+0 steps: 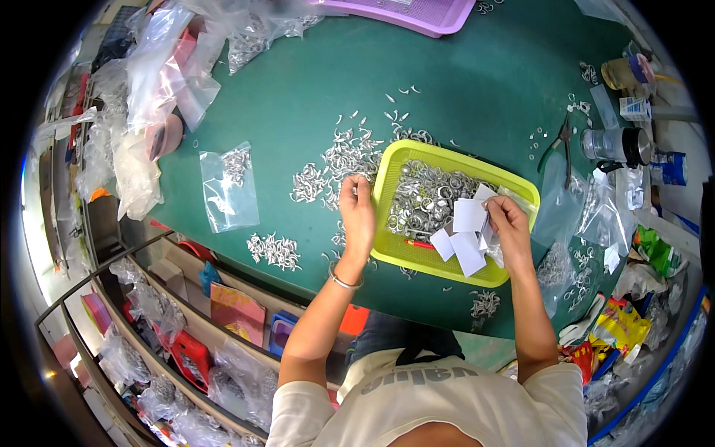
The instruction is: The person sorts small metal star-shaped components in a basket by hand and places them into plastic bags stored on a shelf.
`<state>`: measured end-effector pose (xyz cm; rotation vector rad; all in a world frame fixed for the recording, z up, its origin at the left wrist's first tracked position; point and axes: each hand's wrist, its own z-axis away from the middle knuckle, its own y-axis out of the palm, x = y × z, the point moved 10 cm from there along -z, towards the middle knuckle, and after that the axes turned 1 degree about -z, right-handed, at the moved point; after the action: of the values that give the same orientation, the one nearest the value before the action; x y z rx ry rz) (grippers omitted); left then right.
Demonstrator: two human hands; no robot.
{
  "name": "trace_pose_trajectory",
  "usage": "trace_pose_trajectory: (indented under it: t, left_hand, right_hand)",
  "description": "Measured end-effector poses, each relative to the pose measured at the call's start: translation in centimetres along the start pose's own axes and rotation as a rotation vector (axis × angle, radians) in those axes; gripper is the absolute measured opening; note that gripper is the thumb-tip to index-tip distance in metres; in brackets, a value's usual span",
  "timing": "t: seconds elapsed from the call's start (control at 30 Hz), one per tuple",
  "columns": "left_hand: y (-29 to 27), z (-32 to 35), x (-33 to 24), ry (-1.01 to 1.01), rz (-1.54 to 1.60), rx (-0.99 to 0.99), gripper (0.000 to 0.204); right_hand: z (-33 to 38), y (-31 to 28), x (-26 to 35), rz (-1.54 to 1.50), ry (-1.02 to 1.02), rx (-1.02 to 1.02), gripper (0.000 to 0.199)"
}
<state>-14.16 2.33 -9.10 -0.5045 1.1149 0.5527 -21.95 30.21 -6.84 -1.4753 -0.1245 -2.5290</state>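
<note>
My left hand (pixel 357 211) is closed, fingertips pinched together, just left of a yellow-green plastic basket (pixel 380 195). Whatever is between those fingertips is too small to make out. Loose silver-grey metal pieces (pixel 350 153), small and curved, lie in a heap just beyond it. Over the basket's right half, my right hand (pixel 509 229) pinches the edge of a white card (pixel 469 214). Other white cards (pixel 468 253) lie fanned beside it, in the basket. Many silver metal rings (pixel 424 194) fill the basket's left and middle, and a red pen (pixel 418 243) lies at their near side.
A clear bag of metal pieces (pixel 237 165) and a small pile (pixel 274 251) lie to the left. Pliers (pixel 564 145) and a clear jar (pixel 614 144) are at the right. A purple tray (pixel 417 18) sits at the far edge. Open drawers (pixel 223 320) flank my left side.
</note>
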Motion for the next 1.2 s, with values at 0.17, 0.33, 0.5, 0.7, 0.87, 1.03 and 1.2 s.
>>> trace_pose_trajectory:
  t: [0.17, 0.33, 0.5, 0.7, 0.87, 1.03, 1.2]
  left_hand:
    - [-0.8, 1.3, -3.3, 0.183, -0.128, -0.112, 0.013]
    - [0.7, 4.0, -6.0, 0.329, -0.271, -0.02, 0.01]
    - [-0.4, 3.9, -3.7, 0.138, -0.063, -0.041, 0.01]
    - [-1.1, 2.9, -3.9, 0.216, -0.074, -0.028, 0.01]
    - [-1.2, 2.4, -2.9, 0.217, -0.098, -0.081, 0.012]
    - [-0.4, 1.5, -3.0, 0.11, -0.05, -0.062, 0.014]
    - [-0.3, 0.9, -2.0, 0.065, -0.072, -0.043, 0.016]
  right_hand:
    - [0.4, -0.9, 0.4, -0.228, 0.032, -0.021, 0.013]
    - [1.7, -1.4, 1.3, -0.602, 0.007, 0.025, 0.011]
    - [3.5, -2.6, 2.9, -0.568, -0.05, 0.101, 0.008]
    - [4.0, -4.5, 0.5, -0.803, 0.018, 0.153, 0.008]
    - [4.8, -8.4, -2.3, -0.576, 0.069, -0.269, 0.016]
    - [5.3, -9.3, -4.9, -0.173, 0.15, -0.256, 0.026]
    - [5.2, -9.9, -4.3, 0.195, -0.072, -0.385, 0.029]
